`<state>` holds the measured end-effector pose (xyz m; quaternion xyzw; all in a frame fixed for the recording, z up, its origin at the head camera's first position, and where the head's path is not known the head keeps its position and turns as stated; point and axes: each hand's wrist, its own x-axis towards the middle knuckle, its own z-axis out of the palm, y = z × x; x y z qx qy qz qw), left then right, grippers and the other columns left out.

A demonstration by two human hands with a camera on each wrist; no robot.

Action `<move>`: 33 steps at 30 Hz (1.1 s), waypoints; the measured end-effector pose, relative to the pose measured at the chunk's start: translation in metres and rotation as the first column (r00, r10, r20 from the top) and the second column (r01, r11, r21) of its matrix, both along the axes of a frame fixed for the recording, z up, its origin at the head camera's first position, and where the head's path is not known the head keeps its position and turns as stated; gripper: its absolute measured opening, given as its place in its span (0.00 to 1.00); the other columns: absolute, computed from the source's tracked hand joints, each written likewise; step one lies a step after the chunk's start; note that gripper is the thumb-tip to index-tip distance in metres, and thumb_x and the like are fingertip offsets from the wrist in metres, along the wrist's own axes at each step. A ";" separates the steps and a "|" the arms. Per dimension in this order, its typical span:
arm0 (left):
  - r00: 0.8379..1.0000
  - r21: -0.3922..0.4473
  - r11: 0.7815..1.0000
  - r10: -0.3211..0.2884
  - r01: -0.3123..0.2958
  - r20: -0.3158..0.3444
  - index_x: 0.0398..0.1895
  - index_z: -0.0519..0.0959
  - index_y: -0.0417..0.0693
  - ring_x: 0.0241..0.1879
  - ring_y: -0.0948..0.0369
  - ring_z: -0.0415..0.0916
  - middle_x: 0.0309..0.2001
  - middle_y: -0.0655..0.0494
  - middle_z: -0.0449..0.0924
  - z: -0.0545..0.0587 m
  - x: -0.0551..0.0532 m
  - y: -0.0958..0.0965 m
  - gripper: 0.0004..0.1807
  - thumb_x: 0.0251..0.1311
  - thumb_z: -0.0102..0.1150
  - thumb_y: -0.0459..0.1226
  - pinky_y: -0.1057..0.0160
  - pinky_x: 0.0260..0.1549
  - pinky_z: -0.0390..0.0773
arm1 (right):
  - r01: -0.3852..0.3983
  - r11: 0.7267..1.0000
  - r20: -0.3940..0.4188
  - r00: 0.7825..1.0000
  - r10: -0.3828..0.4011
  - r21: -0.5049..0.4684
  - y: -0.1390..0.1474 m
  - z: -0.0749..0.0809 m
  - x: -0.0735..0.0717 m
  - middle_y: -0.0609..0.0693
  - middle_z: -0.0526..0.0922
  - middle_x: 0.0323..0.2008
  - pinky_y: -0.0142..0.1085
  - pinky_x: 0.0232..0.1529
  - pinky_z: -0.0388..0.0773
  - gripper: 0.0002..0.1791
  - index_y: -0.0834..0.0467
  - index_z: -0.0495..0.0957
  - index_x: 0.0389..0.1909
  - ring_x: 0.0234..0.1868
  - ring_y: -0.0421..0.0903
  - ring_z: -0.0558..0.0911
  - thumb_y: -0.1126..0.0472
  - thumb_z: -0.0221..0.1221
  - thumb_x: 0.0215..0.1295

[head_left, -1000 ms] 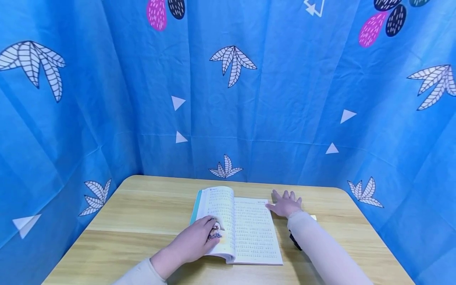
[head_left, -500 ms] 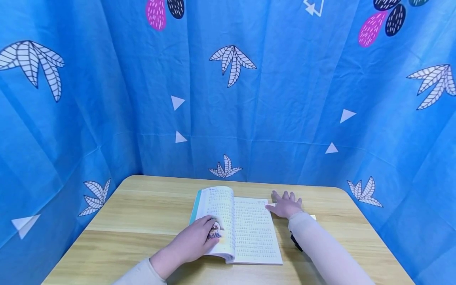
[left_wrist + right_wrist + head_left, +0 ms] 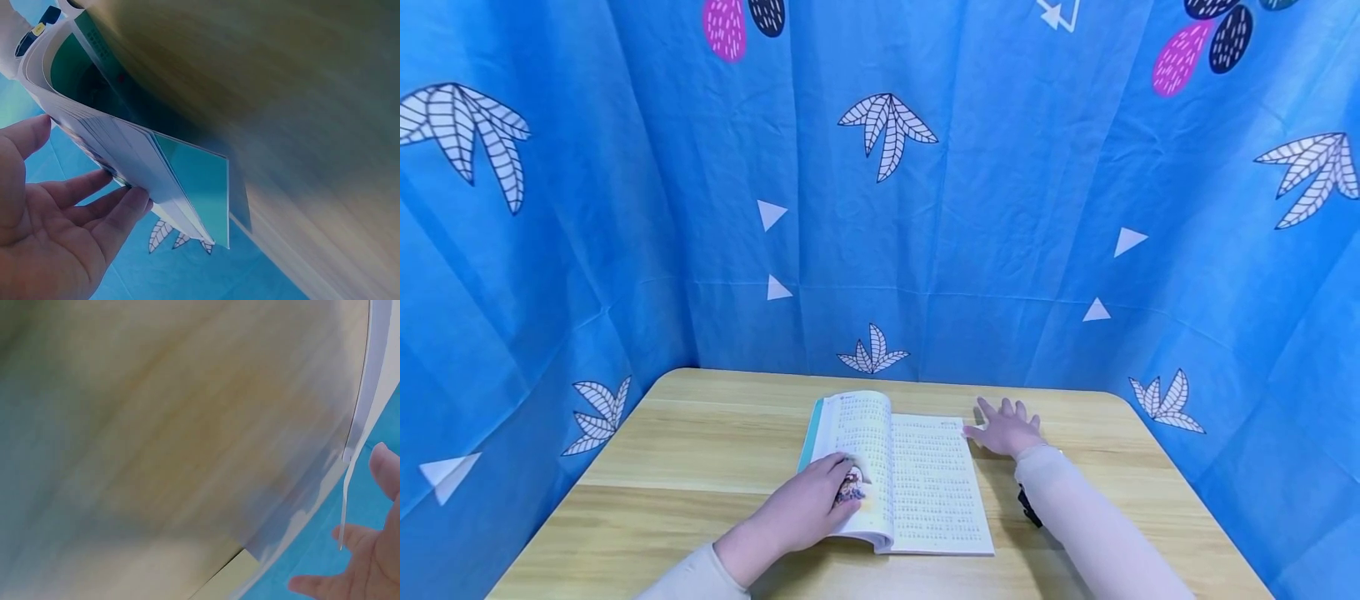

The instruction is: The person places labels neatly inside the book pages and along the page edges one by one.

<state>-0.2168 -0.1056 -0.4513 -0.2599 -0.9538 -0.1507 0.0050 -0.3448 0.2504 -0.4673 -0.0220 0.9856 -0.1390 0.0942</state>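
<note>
A book [image 3: 936,492] lies open on the wooden table, its left stack of pages bulging upward. My left hand [image 3: 811,506] rests on the left page, over a small colour picture, with the fingers extended. In the left wrist view, the fingertips touch the page side of the stack [image 3: 119,147], and the teal cover shows behind it. At the book's upper right corner, my right hand [image 3: 1006,431] is spread, its thumb near the page edge. In the right wrist view, a thin white strip [image 3: 344,500] stands between book and fingers; whether the hand touches it I cannot tell.
A pale yellow slip [image 3: 226,576] lies on the table [image 3: 700,450] by the right forearm, mostly hidden by the sleeve in the head view. A black strap [image 3: 1028,508] shows below the right wrist. Blue patterned curtain [image 3: 880,250] surrounds the table's back and sides.
My right hand has shifted slightly right, and its sleeve covers more of the pale yellow slip. The left hand and the book stay in place.
</note>
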 end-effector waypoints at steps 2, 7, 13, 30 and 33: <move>1.000 0.000 1.000 -0.001 0.001 -0.002 0.67 0.71 0.35 0.68 0.46 0.67 0.68 0.39 0.69 0.001 0.000 0.000 0.33 0.70 0.56 0.52 0.47 0.66 0.70 | 0.002 1.000 0.004 1.000 -0.002 0.001 0.000 0.001 0.000 0.74 0.43 0.75 0.74 0.68 0.33 0.46 0.51 0.50 0.80 0.74 0.75 0.39 0.32 0.50 0.70; 1.000 0.004 1.000 0.001 -0.001 0.005 0.67 0.71 0.35 0.68 0.46 0.67 0.68 0.39 0.69 0.002 0.001 -0.001 0.34 0.70 0.56 0.52 0.47 0.66 0.70 | -0.007 1.000 0.005 1.000 0.007 0.002 0.001 0.002 0.002 0.73 0.44 0.75 0.74 0.68 0.34 0.45 0.50 0.50 0.80 0.74 0.75 0.39 0.32 0.50 0.70; 1.000 0.001 1.000 0.009 -0.009 0.004 0.67 0.71 0.34 0.68 0.45 0.67 0.68 0.39 0.69 0.003 0.002 -0.002 0.34 0.70 0.56 0.52 0.46 0.66 0.69 | -0.021 1.000 -0.003 1.000 0.021 0.001 0.001 0.006 0.005 0.74 0.45 0.75 0.75 0.67 0.35 0.45 0.51 0.51 0.80 0.74 0.76 0.39 0.32 0.50 0.71; 1.000 0.009 1.000 0.002 -0.002 -0.008 0.65 0.72 0.34 0.66 0.45 0.68 0.66 0.39 0.71 0.003 0.004 -0.001 0.33 0.70 0.57 0.51 0.46 0.65 0.70 | -0.045 0.999 -0.008 0.999 0.045 0.013 0.007 0.013 0.024 0.72 0.45 0.76 0.73 0.69 0.37 0.49 0.53 0.48 0.80 0.74 0.75 0.41 0.28 0.46 0.70; 1.000 0.004 1.000 0.001 -0.001 -0.008 0.65 0.72 0.34 0.67 0.46 0.68 0.66 0.40 0.71 0.002 0.004 -0.001 0.33 0.70 0.57 0.52 0.47 0.65 0.71 | -0.050 0.998 -0.023 0.998 0.051 0.023 0.010 0.015 0.028 0.73 0.47 0.75 0.74 0.68 0.39 0.48 0.55 0.49 0.80 0.74 0.76 0.43 0.28 0.46 0.70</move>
